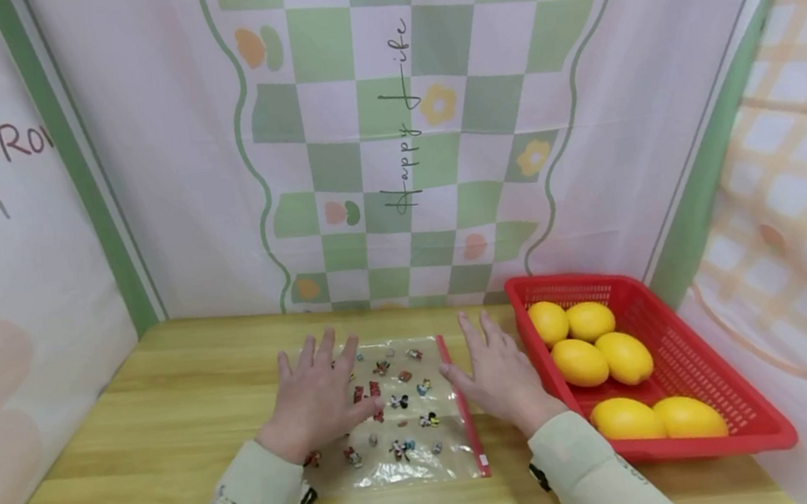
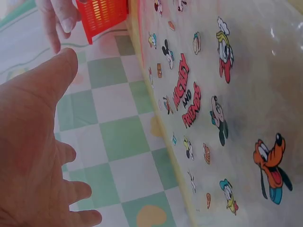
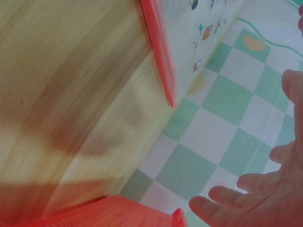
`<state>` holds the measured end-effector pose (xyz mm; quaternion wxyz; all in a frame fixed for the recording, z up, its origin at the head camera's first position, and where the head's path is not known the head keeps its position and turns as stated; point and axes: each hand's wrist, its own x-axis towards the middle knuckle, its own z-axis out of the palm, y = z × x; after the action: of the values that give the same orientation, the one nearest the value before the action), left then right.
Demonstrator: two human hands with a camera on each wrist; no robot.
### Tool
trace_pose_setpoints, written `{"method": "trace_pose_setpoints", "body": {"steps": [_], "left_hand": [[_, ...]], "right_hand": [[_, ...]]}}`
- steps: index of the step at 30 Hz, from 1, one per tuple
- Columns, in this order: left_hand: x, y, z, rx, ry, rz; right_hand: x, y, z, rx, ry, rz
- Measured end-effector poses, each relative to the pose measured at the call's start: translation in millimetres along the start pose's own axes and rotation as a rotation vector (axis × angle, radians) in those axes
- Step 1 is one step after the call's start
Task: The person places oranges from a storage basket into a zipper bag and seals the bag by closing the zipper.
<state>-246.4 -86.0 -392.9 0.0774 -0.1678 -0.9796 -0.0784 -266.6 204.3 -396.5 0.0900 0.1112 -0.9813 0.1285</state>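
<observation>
A clear zip bag [image 1: 417, 460] printed with small cartoon figures lies flat on the wooden table, its red zip edge [image 1: 466, 416] to the right. My left hand [image 1: 319, 401] is spread above the bag's left part, palm down, and hides some of it. Between the bag's red edge and the basket, my right hand [image 1: 502, 374] hovers with fingers extended. Both palms are bare. In the left wrist view, the bag's red print [image 2: 185, 92] reads "Mickey and Friends", and a gap shows between hand and bag.
At the right stands a red plastic basket [image 1: 686, 335] with several yellow lemons [image 1: 624, 358] in it. The wooden table [image 1: 167, 415] meets a hanging cloth [image 1: 334, 117] with green checks at the back. More printed cloth hangs at both sides.
</observation>
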Motion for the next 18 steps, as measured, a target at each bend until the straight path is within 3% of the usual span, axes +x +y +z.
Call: {"method": "trace_pose_setpoints", "body": {"steps": [7, 18], "left_hand": [[-0.7, 7.5, 1.7, 0.005, 0.001, 0.014], [1.4, 33.2, 2.8, 0.004, -0.019, 0.067]], "right_hand": [[-0.8, 0.4, -1.0, 0.024, 0.003, 0.013], [0.7, 6.5, -3.0, 0.013, 0.001, 0.02]]}}
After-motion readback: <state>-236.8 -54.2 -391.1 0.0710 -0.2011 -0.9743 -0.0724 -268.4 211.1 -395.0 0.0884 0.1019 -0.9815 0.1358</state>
